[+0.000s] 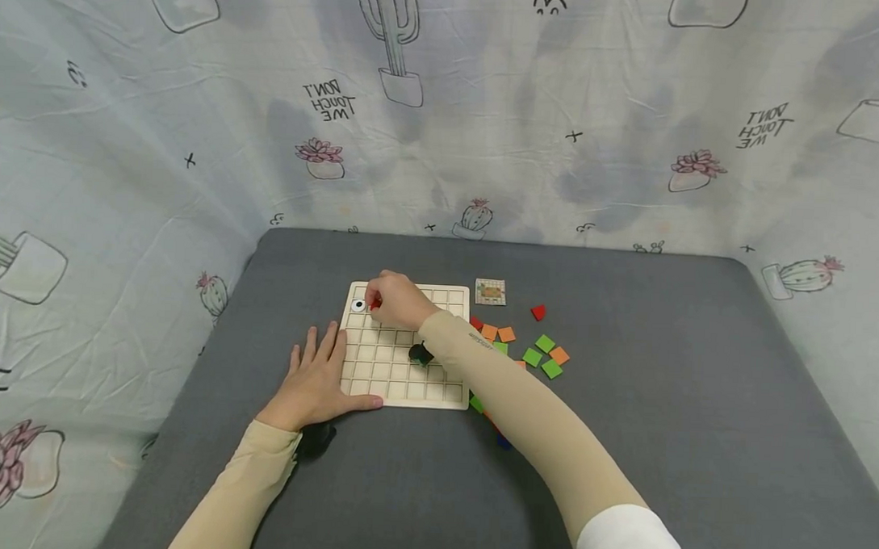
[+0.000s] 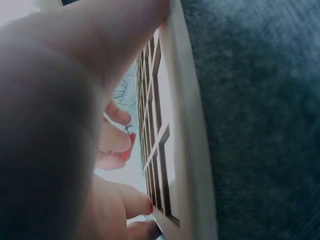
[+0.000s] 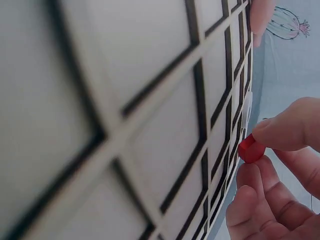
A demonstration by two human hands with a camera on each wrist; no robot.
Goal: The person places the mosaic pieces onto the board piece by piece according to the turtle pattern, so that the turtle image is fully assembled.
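Note:
A pale wooden grid board (image 1: 399,393) lies on the grey table. My left hand (image 1: 310,389) rests at its left side, fingers spread and straight along the edge, the thumb at the near left corner. Over the far left part of the board, my right hand (image 1: 402,301) pinches a small red tile (image 3: 251,150) between thumb and fingers. That tile is close to the grid surface in the right wrist view. Just left of these fingertips, a white disc with a black dot (image 1: 358,305) sits in the far left corner cell.
Right of the board lie loose tiles, among them a green tile (image 1: 552,369), an orange tile (image 1: 559,355) and a red tile (image 1: 538,312); the right forearm covers some. A square picture card (image 1: 490,292) lies beyond them. Patterned cloth (image 1: 516,148) hangs behind the table.

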